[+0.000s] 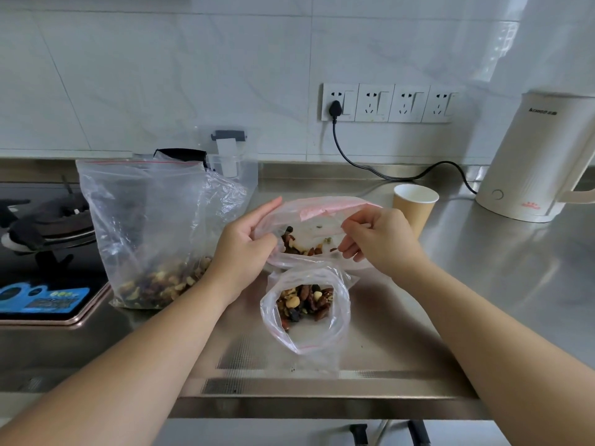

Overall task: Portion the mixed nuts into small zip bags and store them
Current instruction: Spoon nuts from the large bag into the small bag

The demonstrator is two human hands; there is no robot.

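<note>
Step in hand, by my reading: filling or readying a second small portion, not yet sealing. Steel surface (483,284) carries everything. Largest container, the big zip bag (145,220), stands at left beside the stove, mouth slack, mixed nuts (161,281) heaped in its bottom. Next, small zip bag (322,220) held just above the surface in the middle; left hand (244,243) grips its left rim, fingers curled round the plastic, right hand (376,236) pinches the right rim, so the mouth is pulled apart; a thin scatter of nuts inside. Nearer the edge, a second small bag (306,317) sits upright and unsealed, holding a fuller portion. Paper cup (415,201) behind right hand, contents hidden. Next move likely calls for more nuts, then pressing both zips closed
</note>
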